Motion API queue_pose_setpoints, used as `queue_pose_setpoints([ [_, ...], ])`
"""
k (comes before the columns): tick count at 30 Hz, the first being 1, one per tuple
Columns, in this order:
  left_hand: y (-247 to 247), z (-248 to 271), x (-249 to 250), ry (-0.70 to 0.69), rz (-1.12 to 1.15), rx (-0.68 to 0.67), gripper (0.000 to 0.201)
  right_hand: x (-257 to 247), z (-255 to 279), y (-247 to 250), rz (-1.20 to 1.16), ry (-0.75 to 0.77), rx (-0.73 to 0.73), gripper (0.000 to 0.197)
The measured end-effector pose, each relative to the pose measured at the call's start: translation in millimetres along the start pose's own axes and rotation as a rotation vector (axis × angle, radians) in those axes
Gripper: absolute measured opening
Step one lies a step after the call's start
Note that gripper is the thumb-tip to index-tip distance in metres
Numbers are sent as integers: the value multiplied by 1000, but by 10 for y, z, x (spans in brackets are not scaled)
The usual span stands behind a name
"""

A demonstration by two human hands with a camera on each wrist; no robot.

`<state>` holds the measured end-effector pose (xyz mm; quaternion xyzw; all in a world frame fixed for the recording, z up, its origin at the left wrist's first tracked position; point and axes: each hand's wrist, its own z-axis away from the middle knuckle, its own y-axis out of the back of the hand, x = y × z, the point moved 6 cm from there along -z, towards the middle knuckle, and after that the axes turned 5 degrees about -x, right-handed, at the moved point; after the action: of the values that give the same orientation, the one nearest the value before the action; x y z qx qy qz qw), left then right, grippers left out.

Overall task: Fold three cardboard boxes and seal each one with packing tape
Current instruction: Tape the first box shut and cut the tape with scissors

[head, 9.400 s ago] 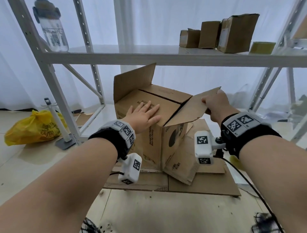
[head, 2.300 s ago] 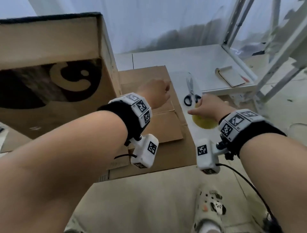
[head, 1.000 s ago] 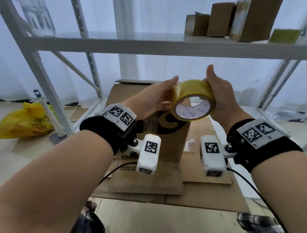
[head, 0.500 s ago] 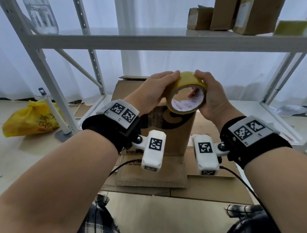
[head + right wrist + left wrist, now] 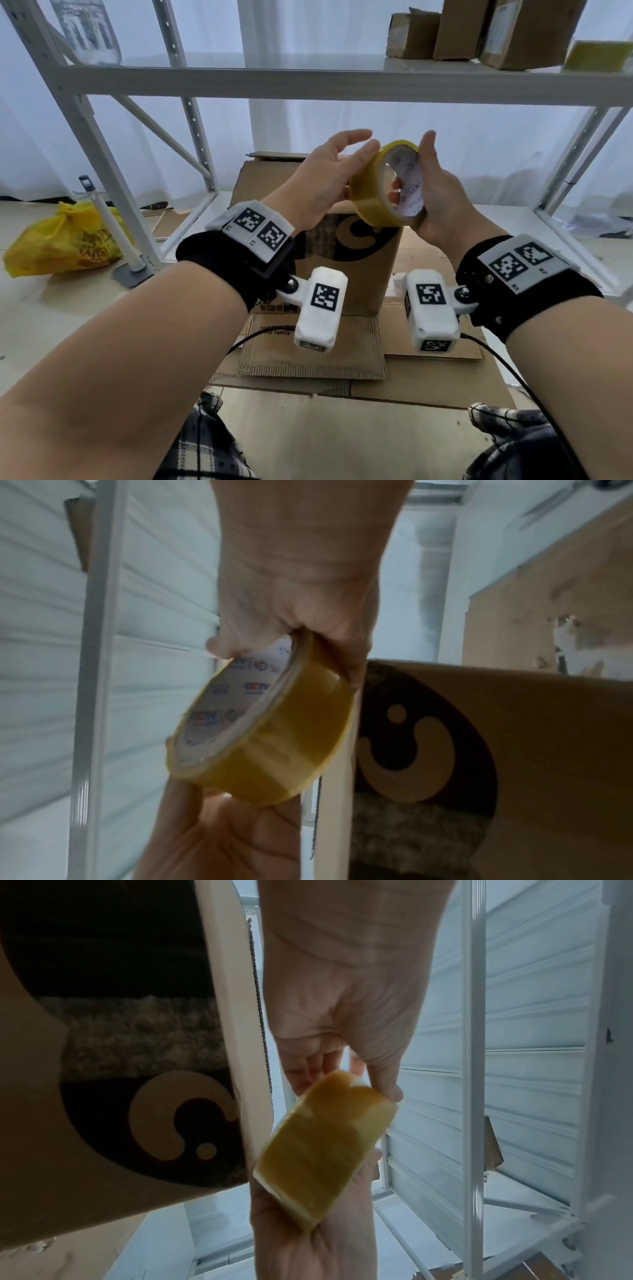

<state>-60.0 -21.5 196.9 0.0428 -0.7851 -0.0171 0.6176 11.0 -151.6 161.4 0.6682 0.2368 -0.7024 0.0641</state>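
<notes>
A yellow roll of packing tape (image 5: 368, 192) is held at chest height in front of a brown cardboard box (image 5: 363, 270). My right hand (image 5: 442, 202) grips the roll, with fingers through its white core. My left hand (image 5: 325, 178) has straight fingers; only its thumb lies on the roll's outer face. The right wrist view shows the roll (image 5: 274, 739) under my right hand (image 5: 294, 588), with the left hand (image 5: 219, 837) below. In the left wrist view the roll (image 5: 322, 1150) sits between both hands, beside the box (image 5: 103, 1150). The box stands upright on flat cardboard sheets (image 5: 308, 353).
A white metal rack's beam (image 5: 342, 85) crosses above the box. On that shelf stand several small boxes (image 5: 459, 27), a yellow-green roll (image 5: 597, 54) and a clear bottle (image 5: 89, 31). A yellow bag (image 5: 65, 236) and a white post (image 5: 113, 226) are on the floor at left.
The roll came up from the floor in my right hand. In the last half second it has turned more edge-on, and my left fingers have lifted off it and straightened.
</notes>
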Motion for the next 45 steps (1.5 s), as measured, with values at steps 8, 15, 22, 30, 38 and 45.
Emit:
queue_pose_setpoints([
  [8, 47, 27, 58, -152, -256, 48, 31, 110, -21, 10, -242, -114, -68, 60],
  [15, 73, 53, 149, -159, -445, -100, 47, 2, -29, 129, -56, 14, 30, 51],
  [22, 56, 87, 174, -168, -461, -122, 29, -3, -32, 127, -17, 63, 8, 52],
  [30, -25, 106, 109, -103, -315, -196, 52, -137, 33, 134, -45, 196, 73, 54],
  [38, 28, 99, 117, -177, -310, -115, 35, -103, 62, 127, -113, 245, 177, 42],
  [45, -18, 113, 69, -202, -348, -109, 22, -87, 69, 131, -141, 243, 199, 43],
])
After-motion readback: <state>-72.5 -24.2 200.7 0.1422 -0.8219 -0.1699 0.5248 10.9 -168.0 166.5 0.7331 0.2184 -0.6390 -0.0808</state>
